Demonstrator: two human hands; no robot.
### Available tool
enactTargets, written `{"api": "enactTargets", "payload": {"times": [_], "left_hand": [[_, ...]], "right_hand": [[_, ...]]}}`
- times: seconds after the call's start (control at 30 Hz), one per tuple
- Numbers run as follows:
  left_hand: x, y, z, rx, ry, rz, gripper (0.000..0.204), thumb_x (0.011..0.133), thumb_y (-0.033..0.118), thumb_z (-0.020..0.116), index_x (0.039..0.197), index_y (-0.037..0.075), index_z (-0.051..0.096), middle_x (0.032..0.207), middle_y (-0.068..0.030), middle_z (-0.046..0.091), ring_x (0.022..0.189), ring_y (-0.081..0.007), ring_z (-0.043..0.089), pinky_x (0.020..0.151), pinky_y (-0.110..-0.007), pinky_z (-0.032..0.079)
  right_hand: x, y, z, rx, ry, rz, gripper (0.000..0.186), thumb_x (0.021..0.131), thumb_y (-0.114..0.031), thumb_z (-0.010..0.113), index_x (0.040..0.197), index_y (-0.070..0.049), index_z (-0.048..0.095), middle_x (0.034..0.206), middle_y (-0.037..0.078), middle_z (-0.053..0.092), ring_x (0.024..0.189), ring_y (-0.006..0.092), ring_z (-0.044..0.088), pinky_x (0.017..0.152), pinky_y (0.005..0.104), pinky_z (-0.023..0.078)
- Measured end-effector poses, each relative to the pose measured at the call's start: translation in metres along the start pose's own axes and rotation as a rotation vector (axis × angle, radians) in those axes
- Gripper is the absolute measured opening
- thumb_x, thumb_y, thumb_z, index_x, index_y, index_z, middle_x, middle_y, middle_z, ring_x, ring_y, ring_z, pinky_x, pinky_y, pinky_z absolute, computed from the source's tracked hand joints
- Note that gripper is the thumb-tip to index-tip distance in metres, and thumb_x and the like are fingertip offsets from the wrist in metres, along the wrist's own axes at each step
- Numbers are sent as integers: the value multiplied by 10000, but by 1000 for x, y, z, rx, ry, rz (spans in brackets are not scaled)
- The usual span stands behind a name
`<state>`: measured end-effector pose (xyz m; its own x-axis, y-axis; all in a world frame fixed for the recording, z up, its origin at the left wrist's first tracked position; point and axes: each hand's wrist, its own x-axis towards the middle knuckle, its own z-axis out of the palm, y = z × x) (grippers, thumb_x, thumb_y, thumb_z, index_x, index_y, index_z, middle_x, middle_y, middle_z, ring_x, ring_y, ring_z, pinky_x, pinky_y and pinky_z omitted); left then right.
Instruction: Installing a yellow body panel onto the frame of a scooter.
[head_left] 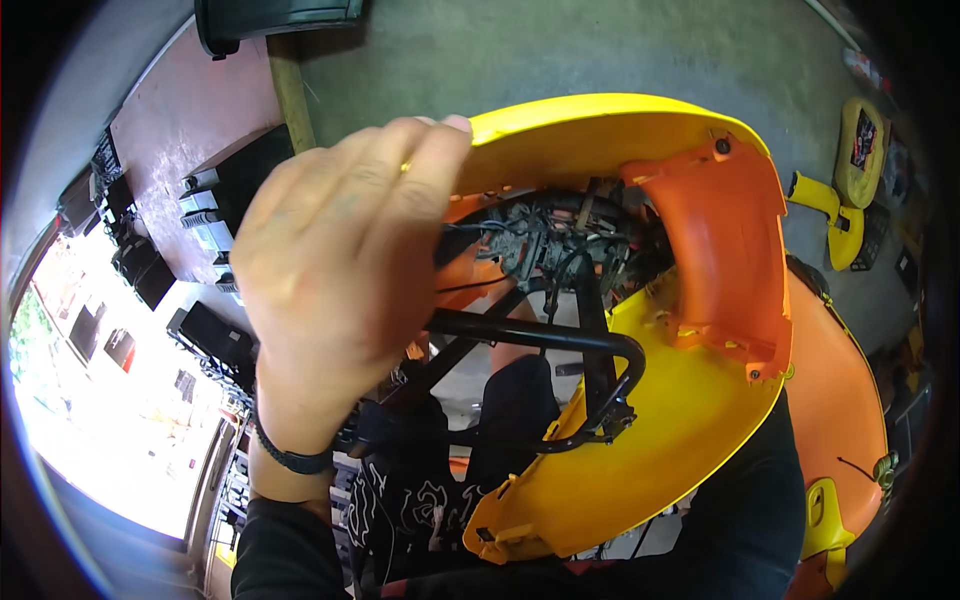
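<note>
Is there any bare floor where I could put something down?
Yes: the greenish floor looks bare beyond the upper yellow panel, between the dark container at upper left and the yellow pieces at right. It's crowded beside the left hand, with dark machinery and black tubes.

A large yellow body shell (660, 415), C-shaped with its open side facing left, spans the middle and right. Its upper wing (590, 140) arches along the top, left end hidden; its lower wing (600, 470) slants toward the lower left, inner face showing. A curved orange panel (725, 250) bridges them, a dark fastener (722, 146) near its top
</note>
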<state>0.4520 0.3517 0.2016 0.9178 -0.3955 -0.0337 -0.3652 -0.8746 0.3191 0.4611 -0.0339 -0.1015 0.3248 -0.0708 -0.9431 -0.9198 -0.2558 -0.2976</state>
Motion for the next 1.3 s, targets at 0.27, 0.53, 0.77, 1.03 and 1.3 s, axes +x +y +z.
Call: {"api": "enactTargets", "payload": {"times": [0.27, 0.53, 0.77, 1.03, 1.3], "left_hand": [[-32, 1, -7, 32, 40, 102, 487, 599, -99, 597, 1080, -65, 659, 987, -188, 684, 881, -294, 681, 735, -349, 510], [-51, -4, -13, 46, 1, 145, 476, 644, -122, 656, 1115, -61, 630, 1038, -200, 682, 920, -317, 674, 753, -376, 511], [-56, -1, -11, 2, 13, 223, 594, 741, 280, 813, 1191, -36, 589, 1046, -194, 689, 925, -324, 672, 762, -370, 515], [-68, -14, -14, -1, 20, 315, 512, 768, 166, 764, 1200, -38, 580, 1072, -215, 684, 941, -324, 677, 794, -389, 520], [-69, -38, -3, -114, 48, 376, 459, 783, 159, 751, 1162, -51, 599, 1062, -213, 685, 960, -330, 674, 803, -389, 516]], "right_hand": [[12, 17, 14, -15, -3, -36, 355, 982, -290, 495, 1209, -36, 597, 1035, 163, 662, 937, 269, 646, 830, 382, 519], [17, 40, 30, -51, 14, -69, 367, 983, -301, 488, 1213, -36, 598, 1046, 173, 665, 951, 284, 647, 840, 387, 516], [-13, 74, 19, -152, 174, -136, 378, 983, -310, 482, 1216, -36, 598, 1056, 181, 667, 964, 296, 648, 849, 391, 513], [-34, 112, 39, -307, 336, -208, 390, 983, -320, 475, 1220, -36, 599, 1067, 190, 670, 978, 310, 649, 860, 396, 509], [-41, 138, 44, -463, 485, -227, 403, 983, -331, 467, 1224, -37, 600, 1078, 199, 672, 993, 324, 650, 870, 401, 506]]}}
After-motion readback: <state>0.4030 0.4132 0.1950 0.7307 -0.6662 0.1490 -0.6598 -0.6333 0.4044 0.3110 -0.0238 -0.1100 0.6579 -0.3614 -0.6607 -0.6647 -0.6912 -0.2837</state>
